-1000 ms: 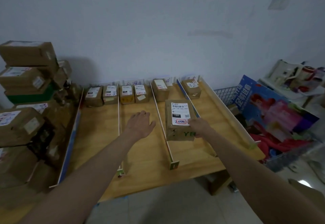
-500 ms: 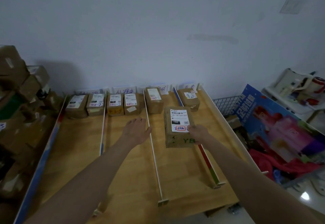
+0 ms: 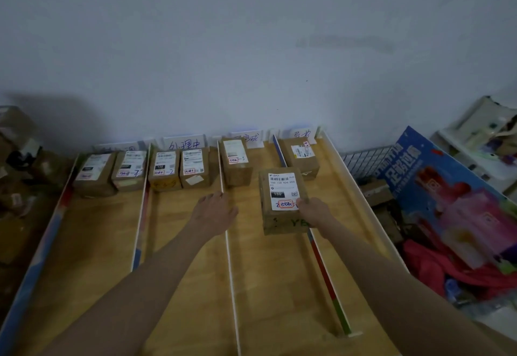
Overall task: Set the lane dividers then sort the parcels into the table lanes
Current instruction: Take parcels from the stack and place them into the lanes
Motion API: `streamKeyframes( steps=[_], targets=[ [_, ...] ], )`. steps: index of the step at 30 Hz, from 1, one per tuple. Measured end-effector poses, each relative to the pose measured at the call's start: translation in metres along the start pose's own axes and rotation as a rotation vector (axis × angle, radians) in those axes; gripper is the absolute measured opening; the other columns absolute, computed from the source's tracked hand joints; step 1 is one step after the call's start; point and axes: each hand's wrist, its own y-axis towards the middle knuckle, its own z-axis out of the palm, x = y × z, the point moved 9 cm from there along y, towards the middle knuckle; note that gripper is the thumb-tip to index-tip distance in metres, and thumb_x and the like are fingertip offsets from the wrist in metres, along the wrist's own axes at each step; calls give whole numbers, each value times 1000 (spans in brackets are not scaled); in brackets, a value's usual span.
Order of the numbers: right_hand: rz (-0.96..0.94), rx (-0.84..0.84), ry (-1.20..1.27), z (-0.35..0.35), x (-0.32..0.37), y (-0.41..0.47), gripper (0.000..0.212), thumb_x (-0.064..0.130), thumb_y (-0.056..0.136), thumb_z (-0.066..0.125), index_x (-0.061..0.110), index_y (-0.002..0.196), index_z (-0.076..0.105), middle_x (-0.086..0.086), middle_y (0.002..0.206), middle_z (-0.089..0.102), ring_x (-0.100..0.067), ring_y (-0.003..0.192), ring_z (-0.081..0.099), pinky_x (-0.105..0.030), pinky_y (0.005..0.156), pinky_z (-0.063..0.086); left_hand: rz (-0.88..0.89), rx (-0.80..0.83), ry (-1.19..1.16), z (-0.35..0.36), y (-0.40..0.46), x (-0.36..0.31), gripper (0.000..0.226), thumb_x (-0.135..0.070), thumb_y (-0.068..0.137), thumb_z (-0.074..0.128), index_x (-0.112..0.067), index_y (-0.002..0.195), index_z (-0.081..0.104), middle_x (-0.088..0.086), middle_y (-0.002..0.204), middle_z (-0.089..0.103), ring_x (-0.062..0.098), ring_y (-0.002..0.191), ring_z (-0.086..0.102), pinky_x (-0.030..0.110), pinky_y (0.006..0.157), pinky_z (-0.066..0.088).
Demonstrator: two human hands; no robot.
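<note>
Head view: the right hand (image 3: pixel 313 211) grips the near right corner of a brown parcel (image 3: pixel 282 201), thumb on its white label, fingers curled round the side; against half a second ago the parcel sits a little farther up the third lane, nearer the parcels at the wall, and the camera has drawn in and turned right so the stack of boxes on the left has almost left the picture; the left hand (image 3: pixel 214 211) has stayed flat and loose, fingers spread and holding nothing, hovering or resting over the second lane with its fingertips just beside the white divider (image 3: pixel 229 257); the held parcel stands between that white divider and the red-and-green divider (image 3: pixel 326 277), its right edge reaching over the latter; at the far end of the desk (image 3: pixel 179 271) six parcels line the wall: two in the first lane, two in the second, one (image 3: pixel 236 164) in the third, one (image 3: pixel 302 157) in the fourth; a bare stretch of wood lies between the held parcel and the one ahead of it in its lane; the near halves of all four lanes are open wood; a white side board (image 3: pixel 363 201) bounds the desk's right edge, with a wire basket (image 3: pixel 366 159) and a blue printed box (image 3: pixel 447 193) beyond it.
</note>
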Motion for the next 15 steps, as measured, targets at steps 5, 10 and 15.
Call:
streamKeyframes(
  steps=[5, 10, 15],
  targets=[
    [-13, 45, 5, -5, -2, 61, 47, 33, 103, 38, -2, 124, 59, -18, 121, 63, -32, 110, 59, -41, 93, 50, -50, 3, -30, 0, 42, -9, 52, -44, 102, 34, -12, 141, 45, 8, 140, 50, 28, 126, 50, 41, 106, 39],
    [-114, 91, -35, -3, 11, 123, 44, 26, 105, 34, -4, 120, 63, -21, 117, 65, -34, 109, 60, -43, 95, 48, -122, 26, -71, 7, 90, -12, 49, -46, 100, 34, -14, 135, 47, 6, 139, 51, 26, 125, 50, 40, 105, 39],
    [-94, 141, 18, 12, 13, 189, 43, 29, 105, 39, -3, 121, 63, -18, 119, 66, -31, 110, 62, -41, 95, 51, -173, 5, -98, 12, 139, -14, 46, -44, 100, 38, -15, 135, 47, 5, 138, 51, 24, 125, 50, 40, 106, 39]
  ],
)
